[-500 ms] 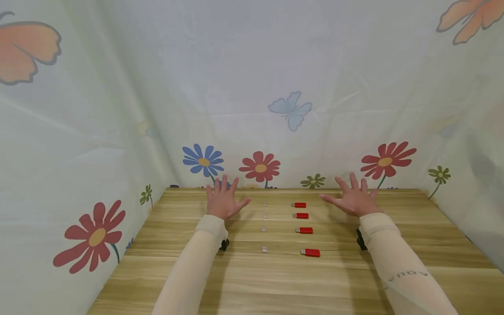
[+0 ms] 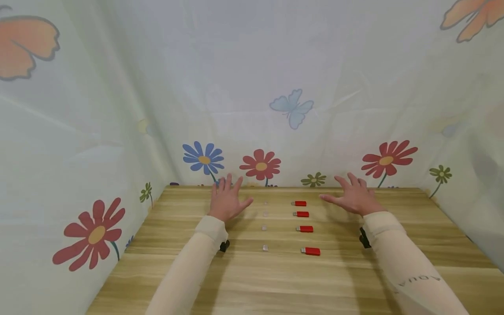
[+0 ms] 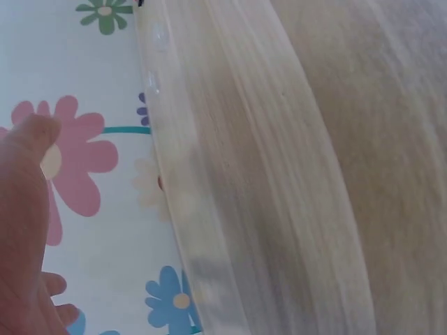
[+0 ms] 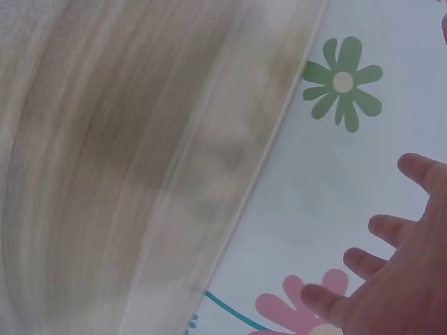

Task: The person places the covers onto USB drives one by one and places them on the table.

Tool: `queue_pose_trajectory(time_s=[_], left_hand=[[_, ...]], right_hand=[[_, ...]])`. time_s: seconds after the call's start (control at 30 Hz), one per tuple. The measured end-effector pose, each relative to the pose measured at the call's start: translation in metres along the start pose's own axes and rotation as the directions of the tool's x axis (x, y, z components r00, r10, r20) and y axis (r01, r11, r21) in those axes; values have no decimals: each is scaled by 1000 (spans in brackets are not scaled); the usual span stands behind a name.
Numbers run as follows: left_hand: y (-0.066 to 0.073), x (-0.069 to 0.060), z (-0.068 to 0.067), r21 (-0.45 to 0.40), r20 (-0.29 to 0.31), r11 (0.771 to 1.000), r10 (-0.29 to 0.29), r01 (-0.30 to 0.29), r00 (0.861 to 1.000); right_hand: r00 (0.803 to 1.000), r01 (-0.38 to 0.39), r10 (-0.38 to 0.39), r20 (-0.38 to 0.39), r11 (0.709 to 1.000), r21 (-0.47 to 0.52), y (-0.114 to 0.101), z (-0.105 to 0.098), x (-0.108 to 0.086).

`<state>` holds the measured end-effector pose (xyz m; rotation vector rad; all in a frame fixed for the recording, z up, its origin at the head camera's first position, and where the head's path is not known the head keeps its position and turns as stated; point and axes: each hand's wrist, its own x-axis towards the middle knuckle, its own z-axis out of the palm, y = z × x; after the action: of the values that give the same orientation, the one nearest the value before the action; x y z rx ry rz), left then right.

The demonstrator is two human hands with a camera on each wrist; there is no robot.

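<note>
Red USB sticks (image 2: 304, 229), several of them, lie in a column on the wooden table, metal plugs pointing left. To their left runs a matching column of small clear pieces (image 2: 265, 248), perhaps caps; two clear pieces (image 3: 160, 36) also show in the left wrist view. My left hand (image 2: 227, 203) is held over the table left of the clear pieces, fingers spread and holding nothing. On the other side, my right hand (image 2: 354, 199) hovers right of the red sticks, fingers extended and apart, with nothing in it. Neither hand touches the sticks or the clear pieces.
A white sheet (image 2: 232, 87) printed with flowers and butterflies hangs behind the table and along both sides. The table's back edge (image 2: 283, 187) meets this sheet just beyond the fingertips. Dark wrist straps (image 2: 365, 238) show at both cuffs.
The left hand has shifted slightly right and its fingers are closer together. The right hand has tilted a little, its fingers less spread. The sticks and clear pieces stay in place.
</note>
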<state>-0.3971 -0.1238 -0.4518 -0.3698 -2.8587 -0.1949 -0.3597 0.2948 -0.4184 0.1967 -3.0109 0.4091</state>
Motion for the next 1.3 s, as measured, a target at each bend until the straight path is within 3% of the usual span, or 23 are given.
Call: queue_pose_trajectory(time_s=[0.23,0.53,0.7,0.93,1.17,1.3], left_hand=[[1,0,-6,-5,-33,999,52,-52,998],[14,-14,-20,-99,-50,974,201,-206,978],[26,-23,-28,-104,-6,955,279,-278,960],[44,-37,-30,-63,33,917,397,-394,917],[57,-51,-26,-265,190,897,409,-354,893],[61,-55,-22,-292,231,886,431,-360,872]], right_hand=[[998,59,-60,-25,998,-21,-2,0,1],[983,182,-180,-34,981,73,-17,-7,-11],[974,228,-228,-12,970,81,-29,-11,-19],[952,305,-307,14,951,55,-45,-7,-29],[920,368,-381,87,920,133,-54,5,-40],[890,398,-434,139,888,228,-60,7,-45]])
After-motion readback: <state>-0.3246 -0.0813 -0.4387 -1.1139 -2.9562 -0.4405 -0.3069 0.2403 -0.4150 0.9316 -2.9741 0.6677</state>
